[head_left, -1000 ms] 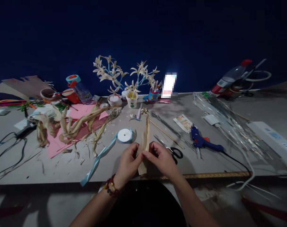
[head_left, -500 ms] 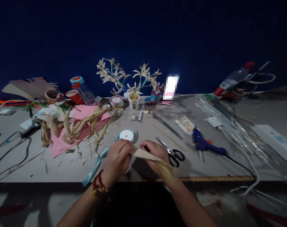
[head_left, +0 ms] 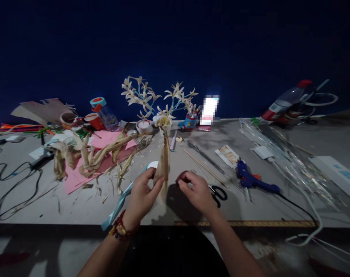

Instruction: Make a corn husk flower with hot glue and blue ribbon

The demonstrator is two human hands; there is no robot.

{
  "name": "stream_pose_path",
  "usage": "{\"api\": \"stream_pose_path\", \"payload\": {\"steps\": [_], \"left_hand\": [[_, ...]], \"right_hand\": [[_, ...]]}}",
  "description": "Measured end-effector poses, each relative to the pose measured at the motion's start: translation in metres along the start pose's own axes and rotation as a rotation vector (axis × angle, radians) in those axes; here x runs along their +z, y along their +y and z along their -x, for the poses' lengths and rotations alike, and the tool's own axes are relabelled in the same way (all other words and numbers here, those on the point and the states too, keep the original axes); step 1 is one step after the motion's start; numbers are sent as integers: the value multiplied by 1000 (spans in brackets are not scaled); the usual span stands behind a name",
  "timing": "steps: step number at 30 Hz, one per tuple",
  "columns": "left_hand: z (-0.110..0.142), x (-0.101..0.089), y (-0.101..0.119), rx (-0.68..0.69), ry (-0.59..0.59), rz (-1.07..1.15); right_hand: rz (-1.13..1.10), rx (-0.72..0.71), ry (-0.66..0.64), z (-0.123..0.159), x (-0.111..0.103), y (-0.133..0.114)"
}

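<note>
A dry, pale corn husk (head_left: 164, 159) stands upright in my left hand (head_left: 143, 192), pinched near its lower part between thumb and fingers. My right hand (head_left: 196, 194) is off to the right of the husk, its fingers curled but apart, and I see nothing in it. Just behind my left hand lies a white spool (head_left: 152, 164), partly hidden, with light blue ribbon (head_left: 117, 209) trailing to the table's front edge. Black-handled scissors (head_left: 219, 195) lie beside my right hand, which covers part of them.
More husks (head_left: 97, 156) lie on pink paper (head_left: 72, 182) at left. Husk flowers (head_left: 143, 92) stand in cups at the back. A blue glue gun (head_left: 257, 181), wires (head_left: 209, 157), a wooden stick (head_left: 202, 163) and a power strip (head_left: 336, 173) are at right.
My right hand has let go of the husk and moved slightly away. The husk, earlier stretched sideways between both hands, is now upright in my left hand.
</note>
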State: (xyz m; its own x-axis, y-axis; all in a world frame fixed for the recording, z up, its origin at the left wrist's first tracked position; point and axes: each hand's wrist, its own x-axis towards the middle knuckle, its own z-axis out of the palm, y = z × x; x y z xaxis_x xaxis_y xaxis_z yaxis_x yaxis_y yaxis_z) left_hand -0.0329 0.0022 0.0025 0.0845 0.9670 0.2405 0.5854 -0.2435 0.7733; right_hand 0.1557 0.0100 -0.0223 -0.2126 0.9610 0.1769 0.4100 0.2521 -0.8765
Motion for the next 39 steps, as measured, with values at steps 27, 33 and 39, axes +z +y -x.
{"api": "stream_pose_path", "payload": {"steps": [27,33,39], "left_hand": [[1,23,-8,-248,-253,524],[0,24,-7,-280,-241,601],[0,24,-8,-301,-327,657]], "right_hand": [[-186,65,-111,10,-5,-2],[-209,110,-140,10,-6,-1],[-290,136,-145,11,-5,9]]}}
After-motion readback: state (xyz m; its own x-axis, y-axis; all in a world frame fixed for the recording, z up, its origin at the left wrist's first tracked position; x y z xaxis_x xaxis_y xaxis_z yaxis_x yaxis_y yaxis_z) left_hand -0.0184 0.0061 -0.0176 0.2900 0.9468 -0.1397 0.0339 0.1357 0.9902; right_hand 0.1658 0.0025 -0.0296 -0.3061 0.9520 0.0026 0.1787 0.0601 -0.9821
